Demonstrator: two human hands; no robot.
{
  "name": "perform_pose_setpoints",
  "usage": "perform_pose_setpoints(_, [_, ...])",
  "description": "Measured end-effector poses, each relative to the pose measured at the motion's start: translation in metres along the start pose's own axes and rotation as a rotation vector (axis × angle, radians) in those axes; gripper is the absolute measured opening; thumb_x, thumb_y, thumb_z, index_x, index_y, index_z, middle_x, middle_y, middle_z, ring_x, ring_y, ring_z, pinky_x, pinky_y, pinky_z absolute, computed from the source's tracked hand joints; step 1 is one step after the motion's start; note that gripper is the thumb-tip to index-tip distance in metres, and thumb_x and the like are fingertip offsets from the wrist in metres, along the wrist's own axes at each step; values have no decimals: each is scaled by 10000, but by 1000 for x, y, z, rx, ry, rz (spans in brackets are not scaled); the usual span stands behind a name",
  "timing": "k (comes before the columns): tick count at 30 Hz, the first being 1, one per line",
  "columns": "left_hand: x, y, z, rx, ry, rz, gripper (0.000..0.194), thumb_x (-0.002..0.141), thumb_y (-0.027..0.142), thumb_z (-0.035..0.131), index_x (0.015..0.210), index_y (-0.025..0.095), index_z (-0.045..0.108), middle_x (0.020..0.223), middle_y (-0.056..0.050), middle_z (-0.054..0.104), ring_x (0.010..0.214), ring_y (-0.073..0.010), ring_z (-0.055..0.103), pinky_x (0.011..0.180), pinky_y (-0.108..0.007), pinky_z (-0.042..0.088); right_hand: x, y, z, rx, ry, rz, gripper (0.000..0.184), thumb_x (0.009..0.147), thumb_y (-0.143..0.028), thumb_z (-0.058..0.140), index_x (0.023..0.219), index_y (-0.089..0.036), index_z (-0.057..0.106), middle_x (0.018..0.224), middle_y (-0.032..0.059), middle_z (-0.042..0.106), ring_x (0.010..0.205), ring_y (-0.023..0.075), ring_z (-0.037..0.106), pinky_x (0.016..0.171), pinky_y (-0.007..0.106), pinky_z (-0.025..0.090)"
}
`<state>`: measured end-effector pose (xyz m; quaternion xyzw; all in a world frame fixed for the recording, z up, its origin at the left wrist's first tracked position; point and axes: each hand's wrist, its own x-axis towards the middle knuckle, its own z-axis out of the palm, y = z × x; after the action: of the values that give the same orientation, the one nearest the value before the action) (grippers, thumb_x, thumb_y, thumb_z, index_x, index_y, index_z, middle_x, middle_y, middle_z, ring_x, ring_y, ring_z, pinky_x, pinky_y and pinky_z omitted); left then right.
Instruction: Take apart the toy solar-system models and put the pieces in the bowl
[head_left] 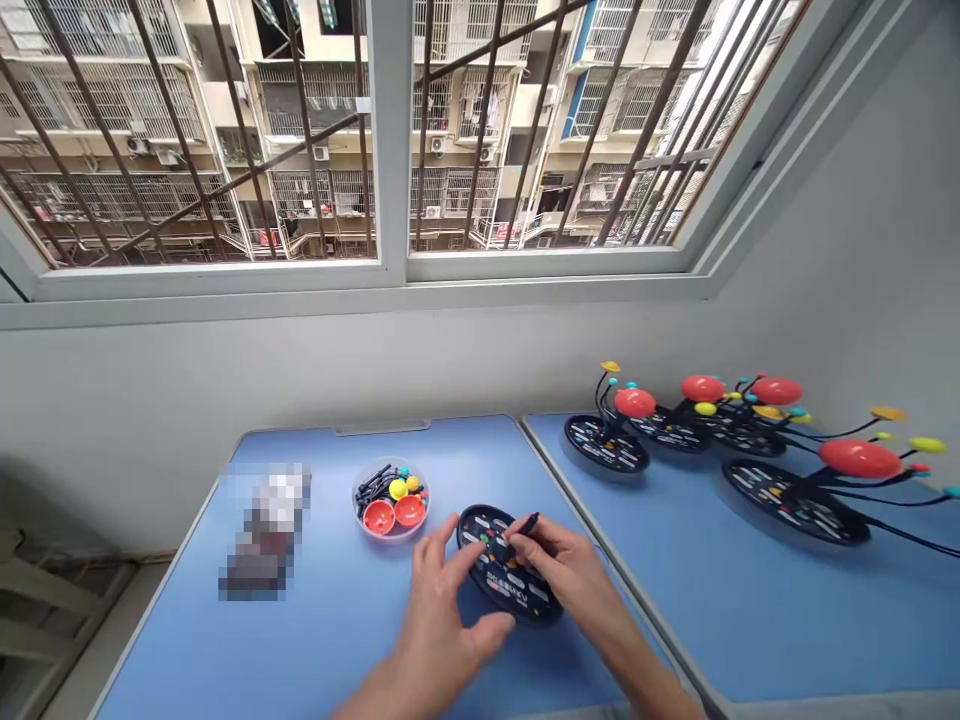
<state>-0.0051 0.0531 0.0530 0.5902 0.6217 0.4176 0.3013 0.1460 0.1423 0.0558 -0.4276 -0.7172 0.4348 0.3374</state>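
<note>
Right hand: thumb and fingers pinched narrow on a black plastic rod, its lower end over a black oval base printed with coloured labels. Base lies on the blue desk, partly covered by both hands. Left hand: open, fingers spread, tips apparently at the base's edge, though contact is hard to judge from this angle. Left of the base, apart from the hands: a clear round bowl of red half-spheres, black rods, and yellow and teal balls. Further left: a pixelated object, unidentifiable. On the adjoining blue desk: assembled planet models on similar bases, nothing standing before them.
</note>
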Motion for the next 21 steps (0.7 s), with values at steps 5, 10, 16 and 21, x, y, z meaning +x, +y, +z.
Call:
perform_pose_setpoints(5, [-13,4,-2,-241,-8,-19,955,399,491,818,1253,226,485,1486,-138,69,1331,-382,127,1043,-508,233,-23,-22,-4,157,32,32,316,737,-493,579,703,-181,617,568,-8,585,542,162,571,538,255,472])
perform_pose_setpoints(10, [-36,12,-6,-953,-120,-354,1228,338,614,780,1379,269,227,1413,-170,288,1145,-361,467,757,-380,510,-45,-29,8,139,101,-68,266,773,-458,575,706,-204,615,609,-1,638,528,154,613,521,226,498])
perform_pose_setpoints(16, [-49,18,0,-1021,-115,-588,551,625,518,681,926,62,610,730,-131,672,527,-187,623,395,-231,478,-60,-32,28,-42,83,-458,186,852,-363,527,742,-238,611,689,-13,666,615,138,634,564,184,498])
perform_pose_setpoints(21, [-54,23,3,-901,83,-560,533,607,559,670,812,73,601,528,-60,618,339,-130,517,277,-196,383,-68,-37,37,-68,101,-539,161,878,-322,497,772,-248,593,688,-11,659,605,139,632,567,198,505])
